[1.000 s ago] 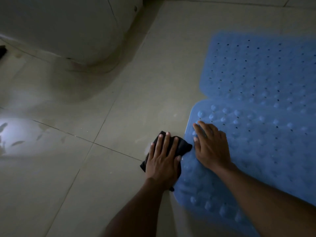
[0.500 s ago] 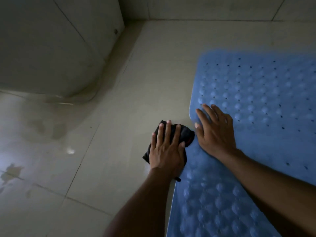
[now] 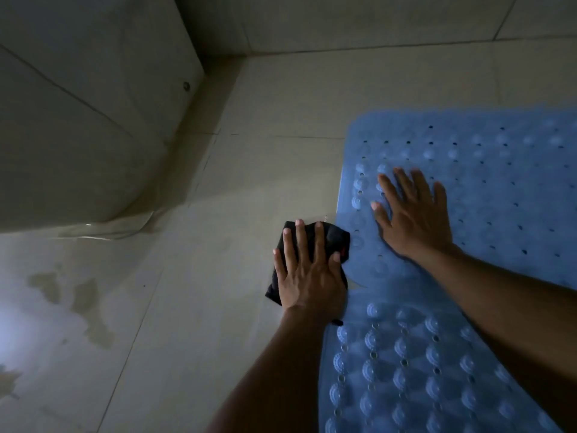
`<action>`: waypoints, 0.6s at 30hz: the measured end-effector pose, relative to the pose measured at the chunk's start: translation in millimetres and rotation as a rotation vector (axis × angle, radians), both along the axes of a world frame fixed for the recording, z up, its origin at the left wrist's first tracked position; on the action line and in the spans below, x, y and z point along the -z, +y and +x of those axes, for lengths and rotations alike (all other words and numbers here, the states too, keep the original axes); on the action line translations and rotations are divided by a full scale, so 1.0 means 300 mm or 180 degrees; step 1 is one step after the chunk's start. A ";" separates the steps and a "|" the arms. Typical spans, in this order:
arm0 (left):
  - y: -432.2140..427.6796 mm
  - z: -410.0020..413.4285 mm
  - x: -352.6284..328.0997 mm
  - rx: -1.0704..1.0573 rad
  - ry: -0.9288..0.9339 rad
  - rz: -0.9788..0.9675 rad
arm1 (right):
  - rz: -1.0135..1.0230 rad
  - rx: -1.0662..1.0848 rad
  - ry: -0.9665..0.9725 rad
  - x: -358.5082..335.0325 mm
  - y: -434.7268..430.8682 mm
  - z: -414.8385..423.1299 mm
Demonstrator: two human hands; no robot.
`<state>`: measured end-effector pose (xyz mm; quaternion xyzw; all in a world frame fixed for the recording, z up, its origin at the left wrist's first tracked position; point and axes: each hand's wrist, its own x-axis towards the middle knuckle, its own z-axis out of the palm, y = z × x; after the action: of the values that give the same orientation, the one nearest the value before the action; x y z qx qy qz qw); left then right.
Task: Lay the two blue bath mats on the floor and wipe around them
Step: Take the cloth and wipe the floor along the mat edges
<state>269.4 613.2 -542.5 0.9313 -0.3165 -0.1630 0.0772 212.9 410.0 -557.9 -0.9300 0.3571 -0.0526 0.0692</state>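
Observation:
Two blue bath mats lie flat on the tiled floor, end to end. The far mat (image 3: 499,170) has small holes; the near mat (image 3: 406,370) shows round bumps. My right hand (image 3: 412,214) presses flat on the far mat's left part, fingers spread. My left hand (image 3: 307,270) lies flat on a black cloth (image 3: 335,237), pressing it to the floor beside the mats' left edge, near where they meet.
A white rounded fixture (image 3: 78,135) stands at the left. Wet stains (image 3: 78,301) mark the floor tiles at the lower left. A tiled wall (image 3: 343,20) runs along the back.
Both hands have slid forward along the mats' left edge; my right hand has passed from the near mat onto the far one, and the cloth went with my left hand.

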 end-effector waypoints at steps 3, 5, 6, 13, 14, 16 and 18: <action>0.019 -0.081 -0.016 -0.0104 0.0115 0.0016 | -0.0146 -0.0044 0.0020 0.008 0.002 -0.012; 0.026 -0.104 -0.024 -0.0127 0.0224 0.0098 | -0.0121 -0.0048 0.0017 -0.002 0.007 -0.011; 0.026 -0.103 -0.023 -0.0145 0.0222 0.0150 | -0.0121 -0.0036 0.0003 -0.007 0.009 -0.009; -0.015 -0.056 -0.035 -0.0195 0.0262 0.0353 | 0.0021 -0.0072 0.0002 -0.016 0.016 -0.014; -0.028 -0.029 -0.038 -0.0154 0.0286 0.0361 | 0.0016 -0.0067 -0.0004 -0.015 0.015 -0.014; -0.048 0.025 -0.037 -0.0017 0.0251 0.0361 | -0.0056 -0.0052 -0.0036 -0.009 0.014 -0.014; -0.062 0.058 -0.030 0.0072 0.0184 0.0330 | -0.0109 -0.0051 -0.0084 -0.005 0.014 -0.015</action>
<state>286.8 594.7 -533.5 0.9253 -0.3158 -0.2069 0.0362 208.4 414.1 -556.4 -0.9331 0.3477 -0.0704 0.0584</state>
